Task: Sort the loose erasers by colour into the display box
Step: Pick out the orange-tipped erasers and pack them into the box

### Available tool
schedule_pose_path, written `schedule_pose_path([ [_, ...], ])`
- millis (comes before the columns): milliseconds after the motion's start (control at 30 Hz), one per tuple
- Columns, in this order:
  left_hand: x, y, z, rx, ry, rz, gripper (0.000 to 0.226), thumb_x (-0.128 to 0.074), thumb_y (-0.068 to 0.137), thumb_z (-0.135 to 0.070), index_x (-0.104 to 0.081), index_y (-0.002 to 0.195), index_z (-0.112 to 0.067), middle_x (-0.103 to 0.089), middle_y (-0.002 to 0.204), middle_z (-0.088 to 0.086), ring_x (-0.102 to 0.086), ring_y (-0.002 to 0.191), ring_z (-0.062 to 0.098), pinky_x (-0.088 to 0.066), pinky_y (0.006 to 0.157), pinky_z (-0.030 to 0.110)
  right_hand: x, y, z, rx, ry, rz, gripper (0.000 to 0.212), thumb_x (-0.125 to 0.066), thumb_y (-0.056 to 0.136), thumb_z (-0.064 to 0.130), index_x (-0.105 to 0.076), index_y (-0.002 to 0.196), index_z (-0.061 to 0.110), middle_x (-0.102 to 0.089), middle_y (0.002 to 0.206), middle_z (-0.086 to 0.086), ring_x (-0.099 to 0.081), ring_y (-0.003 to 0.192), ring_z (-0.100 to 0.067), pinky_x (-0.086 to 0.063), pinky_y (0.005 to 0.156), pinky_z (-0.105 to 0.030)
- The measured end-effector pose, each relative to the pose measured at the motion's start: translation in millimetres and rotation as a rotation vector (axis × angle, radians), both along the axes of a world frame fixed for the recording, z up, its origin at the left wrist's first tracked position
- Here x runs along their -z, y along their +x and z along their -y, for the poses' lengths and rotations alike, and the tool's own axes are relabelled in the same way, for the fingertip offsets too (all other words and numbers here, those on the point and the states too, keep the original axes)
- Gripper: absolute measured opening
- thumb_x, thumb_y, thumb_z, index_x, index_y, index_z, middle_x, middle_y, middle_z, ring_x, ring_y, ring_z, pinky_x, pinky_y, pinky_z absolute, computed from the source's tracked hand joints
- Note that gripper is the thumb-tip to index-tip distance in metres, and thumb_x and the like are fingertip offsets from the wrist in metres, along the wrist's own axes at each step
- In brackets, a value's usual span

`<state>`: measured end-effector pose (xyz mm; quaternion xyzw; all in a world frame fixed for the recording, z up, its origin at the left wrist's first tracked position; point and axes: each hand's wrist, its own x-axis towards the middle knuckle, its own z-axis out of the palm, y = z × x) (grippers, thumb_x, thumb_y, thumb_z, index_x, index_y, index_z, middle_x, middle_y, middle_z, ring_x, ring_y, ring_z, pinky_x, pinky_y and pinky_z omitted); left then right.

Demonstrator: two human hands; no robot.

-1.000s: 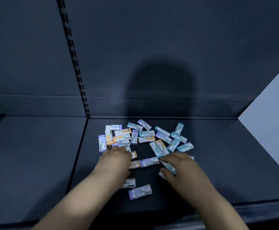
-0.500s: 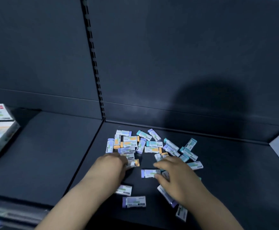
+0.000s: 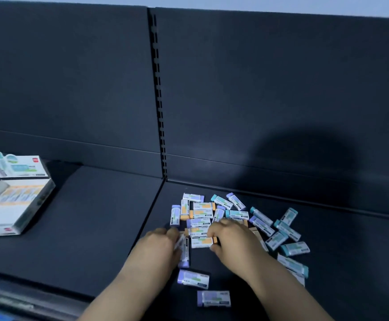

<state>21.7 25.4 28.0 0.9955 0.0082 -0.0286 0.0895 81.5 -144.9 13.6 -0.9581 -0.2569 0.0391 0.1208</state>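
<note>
Erasers mostly unsorted: a loose heap on the shelf, right bay, just right of the slotted upright.

Far left is one display box, well apart from the heap. Its lid flap is folded up at the back, so the tray is open from above. A row of orange shows in the rear part. The front part looks bare white, too blurred to count.

Left hand: fingers curled round a purple eraser standing on edge at the heap's near-left side. A second pale one may be in the same grip, can't tell.

Right hand: thumb and curled fingers pinch the right end of an orange eraser.

My read: each hand is pulling out one colour to carry as a batch, which means fewer trips to the box.

Heap count, approximate, some hidden under the hands:
- Purple: about nine, incl. two purple strays lying apart nearest the shelf edge.
- Orange: about six, bunched centre-left.
- Teal erasers: about nine, nearly all on the right side.

Colours sit roughly by zone. Task looks early, with most stock outside the box.
</note>
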Motion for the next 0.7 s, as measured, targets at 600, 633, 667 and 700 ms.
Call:
schedule_pose_path([
  [600,-5,14,-27,0.311,-0.052,-0.148,0.073,-0.061,0.085,-0.043,-0.019,0.145,-0.041,-0.036,0.139,-0.008,-0.043,0.125,0.019,-0.040,0.097,0.026,-13,1,-15,0.170,0.029,-0.133,0.040,-0.057,0.085,0.047,-0.052,0.119,0.027,-0.059,0.116,0.006,-0.050,0.108,-0.015,-0.039,0.089,-0.029],
  [633,-5,16,-28,0.323,-0.050,-0.146,0.073,-0.060,0.086,-0.044,-0.019,0.146,-0.039,-0.034,0.139,-0.007,-0.040,0.127,0.018,-0.039,0.099,0.026,-14,-2,-14,0.175,0.028,-0.121,0.044,-0.059,0.081,0.052,-0.054,0.116,0.027,-0.059,0.114,0.007,-0.050,0.106,-0.014,-0.039,0.088,-0.029],
  [667,-4,18,-28,0.335,-0.045,-0.147,0.072,-0.059,0.086,-0.045,-0.019,0.146,-0.037,-0.033,0.139,-0.005,-0.038,0.128,0.018,-0.037,0.101,0.027,-15,-5,-12,0.165,-0.009,-0.118,0.050,-0.062,0.076,0.058,-0.055,0.113,0.026,-0.058,0.112,0.007,-0.049,0.105,-0.014,-0.038,0.087,-0.030],
  [700,-3,21,-28,0.348,-0.044,-0.149,0.072,-0.059,0.086,-0.046,-0.021,0.146,-0.036,-0.032,0.139,-0.004,-0.036,0.129,0.018,-0.036,0.102,0.027,-16,-8,-11,0.148,-0.082,-0.121,0.056,-0.063,0.070,0.063,-0.055,0.112,0.026,-0.057,0.112,0.007,-0.047,0.106,-0.015,-0.036,0.088,-0.032],
])
